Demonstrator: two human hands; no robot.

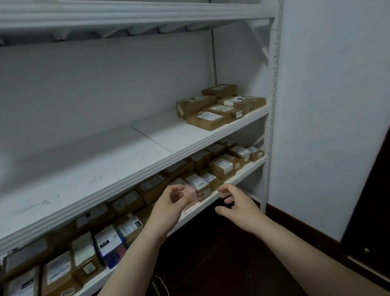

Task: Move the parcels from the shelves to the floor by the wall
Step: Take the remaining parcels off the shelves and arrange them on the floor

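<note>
Head view: the left hand and the right hand are held out side by side, apart, fingers loosely curled and holding nothing. The left hand hovers just in front of a pink parcel on the lower shelf; whether it touches it cannot be told. A row of parcels fills that shelf. A small cluster of brown parcels sits at the right end of the middle shelf. Below lies the dark floor, meeting the white wall.

White metal shelf rack, plain painted wall at its right.
Brown cardboard parcels sit at the middle shelf's right end; a row of parcels lines the shelf below.
</note>
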